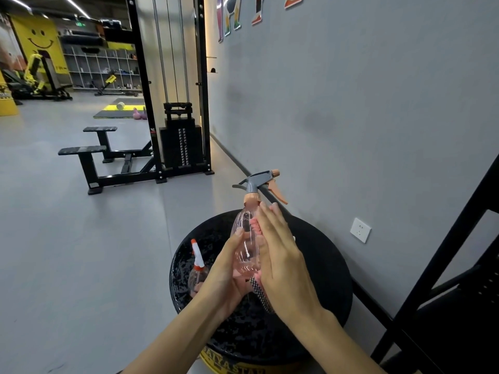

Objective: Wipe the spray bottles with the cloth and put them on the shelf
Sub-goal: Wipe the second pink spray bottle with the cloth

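Observation:
A clear pink spray bottle (244,238) with a grey head and orange trigger stands upright between my hands, above a round black stool top (318,265). My left hand (224,276) grips the bottle's lower body from the left. My right hand (280,255) lies flat with straight fingers and presses a cloth (260,291) against the bottle's right side. The cloth shows pink at the fingertips and a patterned end hangs below the palm. A second clear bottle (196,268) with a white and orange nozzle stands on the stool, left of my left hand.
A black shelf frame (442,268) rises at the right against the grey wall, which carries a white socket (360,230). A black cable machine (178,141) and benches (89,155) stand on the grey floor beyond.

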